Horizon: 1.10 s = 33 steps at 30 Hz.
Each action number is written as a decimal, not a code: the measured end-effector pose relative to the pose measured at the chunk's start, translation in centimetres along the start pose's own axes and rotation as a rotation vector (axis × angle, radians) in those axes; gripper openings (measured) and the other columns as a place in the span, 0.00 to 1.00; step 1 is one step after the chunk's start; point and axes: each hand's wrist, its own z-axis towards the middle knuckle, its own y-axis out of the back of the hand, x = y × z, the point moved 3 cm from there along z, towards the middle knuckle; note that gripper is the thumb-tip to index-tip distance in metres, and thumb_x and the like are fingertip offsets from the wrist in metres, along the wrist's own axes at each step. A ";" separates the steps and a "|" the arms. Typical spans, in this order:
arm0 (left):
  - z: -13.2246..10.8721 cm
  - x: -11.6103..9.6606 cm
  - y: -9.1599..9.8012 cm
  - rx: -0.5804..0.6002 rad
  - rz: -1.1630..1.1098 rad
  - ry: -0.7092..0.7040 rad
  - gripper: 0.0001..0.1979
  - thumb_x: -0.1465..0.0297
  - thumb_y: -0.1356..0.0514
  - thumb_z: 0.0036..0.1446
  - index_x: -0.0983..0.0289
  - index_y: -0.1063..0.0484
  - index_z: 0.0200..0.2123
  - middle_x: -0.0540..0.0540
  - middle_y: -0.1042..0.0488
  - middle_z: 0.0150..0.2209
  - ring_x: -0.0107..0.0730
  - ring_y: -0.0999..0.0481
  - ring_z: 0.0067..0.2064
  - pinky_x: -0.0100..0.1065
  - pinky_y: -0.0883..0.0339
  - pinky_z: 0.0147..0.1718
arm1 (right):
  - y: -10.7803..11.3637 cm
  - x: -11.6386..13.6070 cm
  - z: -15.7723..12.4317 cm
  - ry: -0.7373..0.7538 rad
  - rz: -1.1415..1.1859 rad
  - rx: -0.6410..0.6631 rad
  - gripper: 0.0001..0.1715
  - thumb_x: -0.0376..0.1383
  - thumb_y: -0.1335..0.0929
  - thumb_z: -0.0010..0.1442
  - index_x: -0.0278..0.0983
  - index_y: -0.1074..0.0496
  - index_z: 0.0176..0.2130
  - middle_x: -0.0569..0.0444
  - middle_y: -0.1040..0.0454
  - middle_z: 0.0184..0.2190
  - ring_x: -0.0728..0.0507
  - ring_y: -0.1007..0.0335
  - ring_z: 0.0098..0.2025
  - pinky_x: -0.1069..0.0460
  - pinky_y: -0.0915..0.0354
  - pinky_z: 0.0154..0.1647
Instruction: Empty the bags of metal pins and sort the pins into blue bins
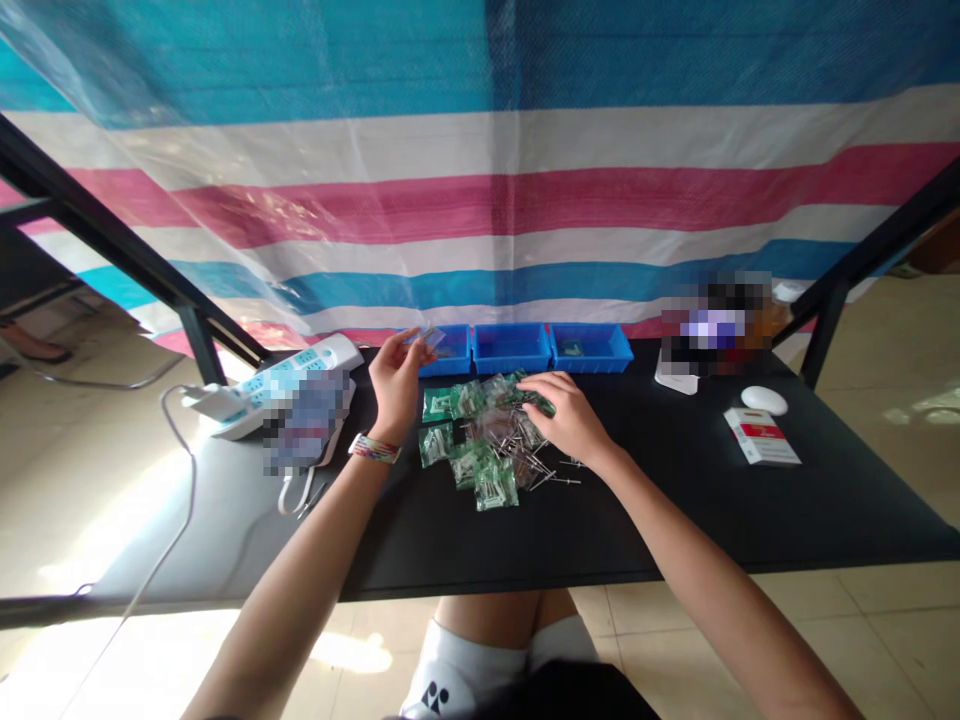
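Note:
My left hand (pixel 397 380) is raised over the black table (pixel 675 500), its fingers pinched on a small clear plastic bag (pixel 429 337) held just in front of the left blue bin (pixel 448 350). A striped band sits on that wrist. My right hand (pixel 562 405) lies palm down, fingers spread, on a pile of small clear bags with green parts (pixel 472 440). Loose metal pins (pixel 551 478) lie beside the pile, just below that hand.
Three blue bins stand in a row at the table's back edge, middle (pixel 512 347) and right (pixel 591 346). A white power strip (pixel 277 385) with cable lies at the left. A white mouse (pixel 763 400) and a red-and-white box (pixel 761 436) sit at the right. A striped tarp hangs behind.

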 end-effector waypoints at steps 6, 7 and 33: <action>0.9 0.5 1.1 0.001 -0.049 0.136 0.33 0.52 0.31 0.61 0.67 0.26 0.61 0.55 0.16 0.32 0.31 0.19 0.24 0.33 0.24 0.29 | -1.6 0.7 -0.8 0.103 -0.222 0.178 0.24 0.39 0.31 0.74 0.46 0.23 0.66 0.43 0.29 0.70 0.27 0.42 0.74 0.26 0.40 0.73; 0.8 0.4 1.0 0.014 -0.052 0.138 0.32 0.53 0.32 0.61 0.67 0.27 0.62 0.54 0.16 0.31 0.31 0.20 0.23 0.32 0.25 0.29 | -1.8 0.8 -0.8 0.104 -0.234 0.184 0.24 0.40 0.31 0.74 0.46 0.23 0.66 0.43 0.29 0.70 0.27 0.42 0.74 0.26 0.40 0.73; -4.6 -1.3 -4.8 1.001 0.815 -0.562 0.14 0.69 0.34 0.65 0.57 0.18 0.53 0.59 0.17 0.47 0.46 0.18 0.49 0.46 0.29 0.53 | -2.7 0.1 -0.1 0.057 -0.183 0.118 0.17 0.33 0.30 0.72 0.39 0.20 0.58 0.46 0.23 0.64 0.31 0.39 0.72 0.31 0.39 0.73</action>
